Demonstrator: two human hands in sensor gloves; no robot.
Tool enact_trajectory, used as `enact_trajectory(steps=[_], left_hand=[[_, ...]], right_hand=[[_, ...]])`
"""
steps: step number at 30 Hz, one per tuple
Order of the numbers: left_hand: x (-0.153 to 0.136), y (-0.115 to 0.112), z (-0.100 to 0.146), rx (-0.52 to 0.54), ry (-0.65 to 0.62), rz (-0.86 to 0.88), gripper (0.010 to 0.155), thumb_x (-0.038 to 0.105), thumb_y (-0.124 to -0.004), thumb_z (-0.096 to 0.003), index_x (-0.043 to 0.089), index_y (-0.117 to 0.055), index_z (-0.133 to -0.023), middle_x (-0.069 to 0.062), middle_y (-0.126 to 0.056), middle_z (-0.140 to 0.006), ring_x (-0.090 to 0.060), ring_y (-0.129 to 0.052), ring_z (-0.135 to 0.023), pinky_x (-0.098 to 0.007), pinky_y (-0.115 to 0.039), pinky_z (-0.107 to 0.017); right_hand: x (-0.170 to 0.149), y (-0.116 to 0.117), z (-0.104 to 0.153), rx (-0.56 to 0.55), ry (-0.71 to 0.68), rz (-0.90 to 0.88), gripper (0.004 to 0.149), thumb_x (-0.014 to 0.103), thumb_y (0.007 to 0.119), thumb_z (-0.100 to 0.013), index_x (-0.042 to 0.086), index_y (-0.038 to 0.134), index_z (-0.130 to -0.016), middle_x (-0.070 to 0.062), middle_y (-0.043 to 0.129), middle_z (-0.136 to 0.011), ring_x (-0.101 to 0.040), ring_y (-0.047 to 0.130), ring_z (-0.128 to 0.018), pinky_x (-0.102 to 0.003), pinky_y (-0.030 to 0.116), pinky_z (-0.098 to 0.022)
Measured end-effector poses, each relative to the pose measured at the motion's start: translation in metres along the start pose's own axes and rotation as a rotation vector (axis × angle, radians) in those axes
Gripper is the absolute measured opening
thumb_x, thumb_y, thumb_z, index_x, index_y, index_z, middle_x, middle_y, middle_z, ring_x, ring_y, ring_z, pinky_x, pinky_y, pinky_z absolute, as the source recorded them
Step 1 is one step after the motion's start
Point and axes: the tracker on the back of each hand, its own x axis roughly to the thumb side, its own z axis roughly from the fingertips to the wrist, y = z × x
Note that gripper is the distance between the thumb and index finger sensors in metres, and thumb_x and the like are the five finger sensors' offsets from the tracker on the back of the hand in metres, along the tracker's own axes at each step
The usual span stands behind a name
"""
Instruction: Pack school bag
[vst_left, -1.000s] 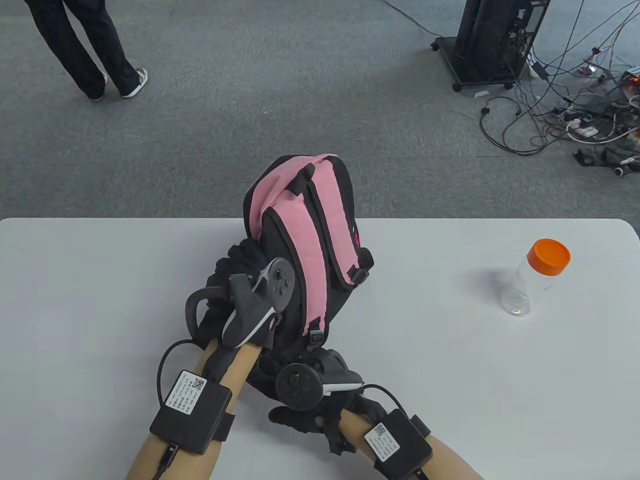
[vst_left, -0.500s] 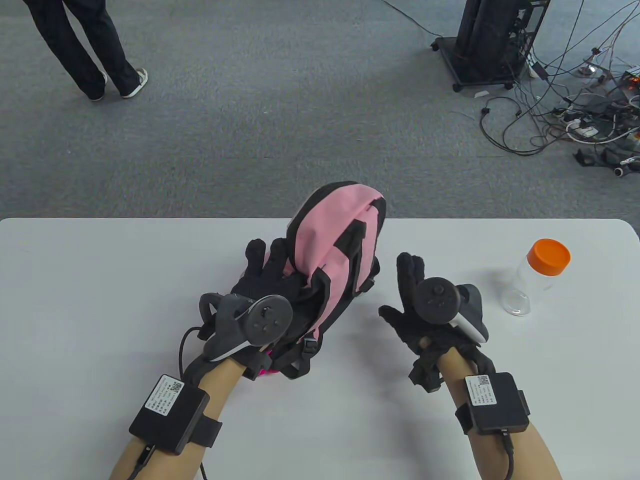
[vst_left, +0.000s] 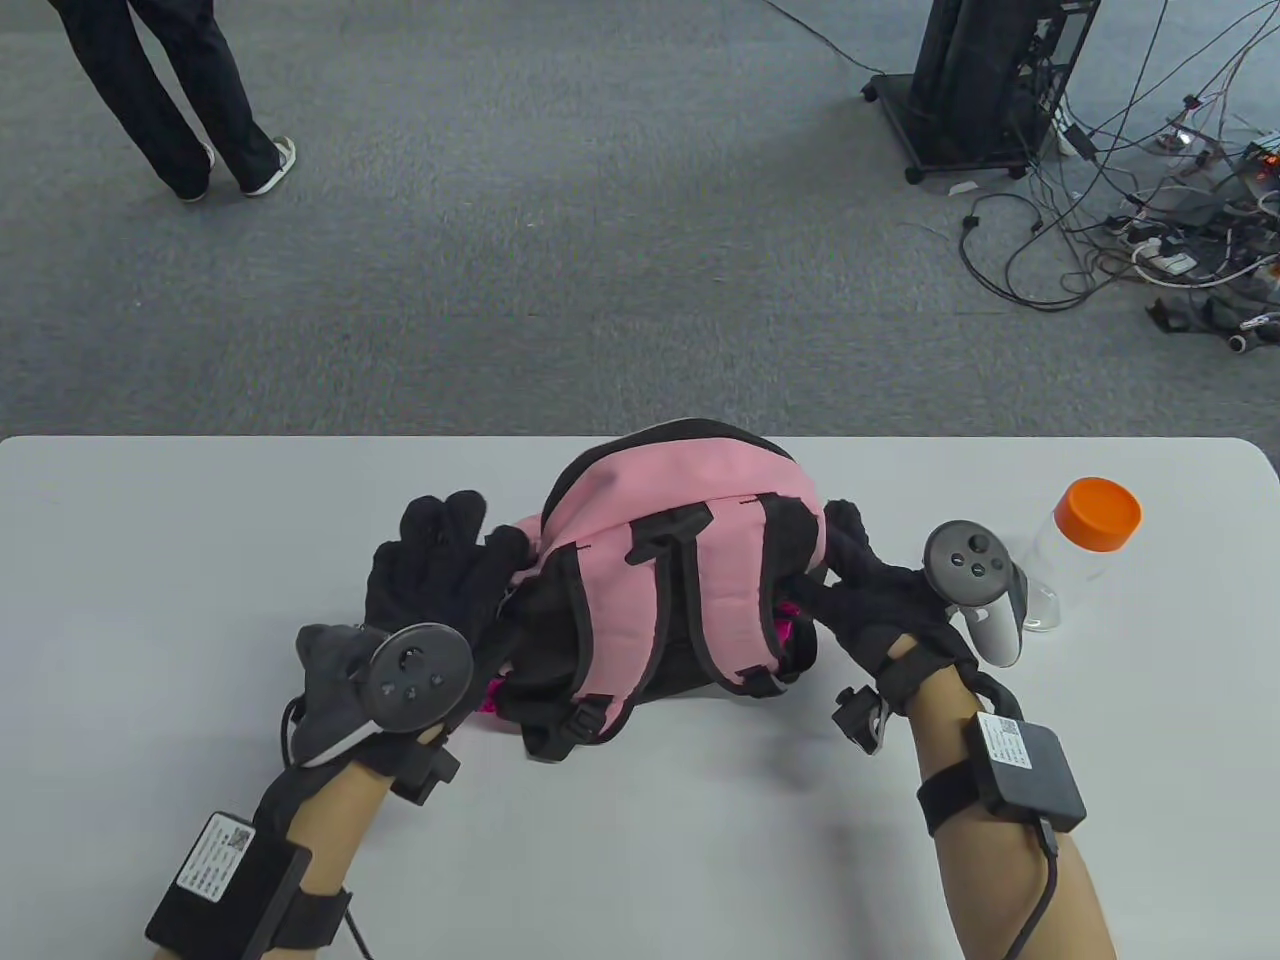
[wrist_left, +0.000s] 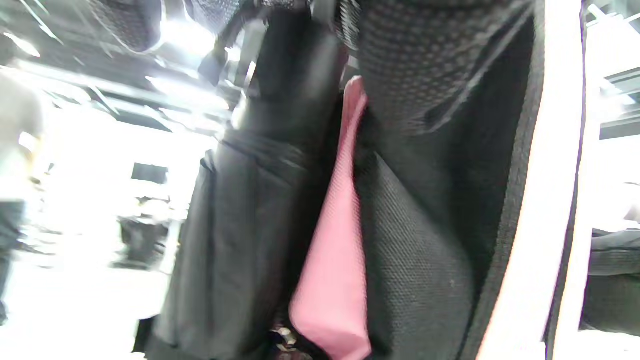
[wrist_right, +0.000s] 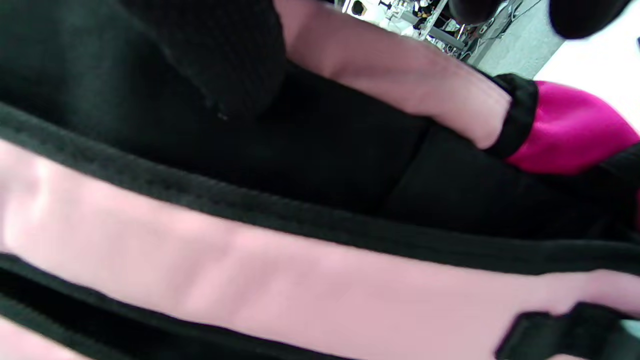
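Pink-and-black backpack (vst_left: 668, 560) lying straps-up mid-worktop (vst_left: 150, 560), contents hidden. Left hand (vst_left: 430, 580), fingers straight, presses its left side; right hand (vst_left: 880, 600) touches its right side, finger curl indiscernible. Orange-capped clear bottle (vst_left: 1075, 550), apparently empty, stands just right.

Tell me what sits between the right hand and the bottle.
Nothing visible does. The right hand rests against the backpack on its right side, and the bottle stands upright just beyond, to the right; only bare table shows around it.
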Motion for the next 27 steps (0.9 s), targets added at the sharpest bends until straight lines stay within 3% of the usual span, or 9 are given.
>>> enact_trajectory(steps=[3,7,8,10,11,13,18,21,27], left_hand=[[0.01,0.007,0.028,0.202,0.001,-0.04,0.075,0.047,-0.086,-0.0474,0.009,-0.061,-0.108,-0.021,-0.07,-0.11,-0.048,-0.078,-0.095,-0.064,-0.072,-0.071],[0.031,-0.007,0.047,0.041,-0.147,0.056,0.052,0.052,-0.083,-0.0489,0.019,-0.091,-0.088,-0.008,-0.102,-0.085,-0.032,-0.108,-0.069,-0.049,-0.094,-0.054],[0.043,-0.023,0.049,-0.054,-0.191,0.139,0.052,0.053,-0.083,-0.0486,0.019,-0.094,-0.087,-0.009,-0.106,-0.082,-0.031,-0.112,-0.064,-0.047,-0.097,-0.05],[0.06,-0.051,0.045,-0.254,-0.264,0.237,0.067,0.054,-0.082,-0.049,0.013,-0.081,-0.102,-0.016,-0.1,-0.097,-0.039,-0.109,-0.075,-0.049,-0.095,-0.054],[0.069,-0.07,0.04,-0.413,-0.28,0.271,0.077,0.055,-0.08,-0.0496,0.01,-0.068,-0.111,-0.023,-0.085,-0.109,-0.047,-0.1,-0.087,-0.054,-0.091,-0.06],[0.079,-0.095,0.031,-0.523,-0.248,0.268,0.092,0.056,-0.078,-0.0498,0.003,-0.042,-0.116,-0.036,-0.055,-0.117,-0.059,-0.082,-0.099,-0.063,-0.081,-0.068],[0.093,-0.121,0.007,-0.556,-0.19,0.416,0.106,0.055,-0.075,-0.0512,-0.01,-0.015,-0.109,-0.049,-0.028,-0.112,-0.07,-0.049,-0.106,-0.074,-0.058,-0.074],[0.094,-0.125,-0.002,-0.557,-0.186,0.413,0.108,0.057,-0.075,-0.0503,-0.01,-0.013,-0.109,-0.05,-0.022,-0.111,-0.071,-0.044,-0.106,-0.075,-0.055,-0.074],[0.079,-0.128,-0.015,-0.602,-0.226,0.433,0.116,0.065,-0.075,-0.0448,-0.013,-0.017,-0.108,-0.054,-0.017,-0.106,-0.073,-0.041,-0.106,-0.077,-0.053,-0.074]], right_hand=[[-0.004,0.001,-0.002,-0.021,0.005,-0.012,0.063,0.036,0.083,-0.051,0.013,0.064,-0.106,-0.037,0.056,-0.114,-0.07,0.047,-0.102,-0.089,0.049,-0.062],[-0.008,0.006,-0.002,-0.04,0.008,-0.019,0.069,0.039,0.08,-0.052,0.008,0.057,-0.11,-0.033,0.069,-0.109,-0.065,0.064,-0.099,-0.082,0.06,-0.063],[-0.011,0.007,-0.002,0.023,-0.024,-0.045,0.074,0.048,0.076,-0.051,0.009,0.055,-0.111,-0.033,0.069,-0.11,-0.063,0.066,-0.101,-0.08,0.068,-0.062],[-0.02,0.01,0.0,0.122,-0.027,-0.253,0.083,0.055,0.064,-0.052,0.006,0.044,-0.116,-0.039,0.055,-0.115,-0.065,0.06,-0.102,-0.082,0.066,-0.061],[-0.026,0.01,0.004,0.093,-0.005,-0.345,0.082,0.054,0.057,-0.053,0.006,0.039,-0.117,-0.041,0.047,-0.117,-0.065,0.063,-0.1,-0.082,0.068,-0.059],[-0.033,0.01,0.009,0.03,0.037,-0.405,0.075,0.046,0.051,-0.055,0.005,0.04,-0.117,-0.042,0.047,-0.115,-0.061,0.078,-0.091,-0.079,0.077,-0.051],[-0.024,0.012,0.013,0.104,0.045,-0.116,0.069,0.03,0.069,-0.055,0.008,0.037,-0.112,-0.036,0.053,-0.11,-0.037,0.105,-0.062,-0.053,0.095,-0.038],[-0.014,0.021,0.007,0.15,0.028,-0.037,0.084,0.04,0.08,-0.05,0.004,0.036,-0.111,-0.036,0.064,-0.107,-0.031,0.108,-0.052,-0.048,0.097,-0.033],[0.0,0.046,-0.004,0.239,0.013,0.051,0.096,0.048,0.084,-0.043,0.001,0.037,-0.111,-0.033,0.078,-0.096,-0.022,0.107,-0.032,-0.046,0.097,-0.026]])
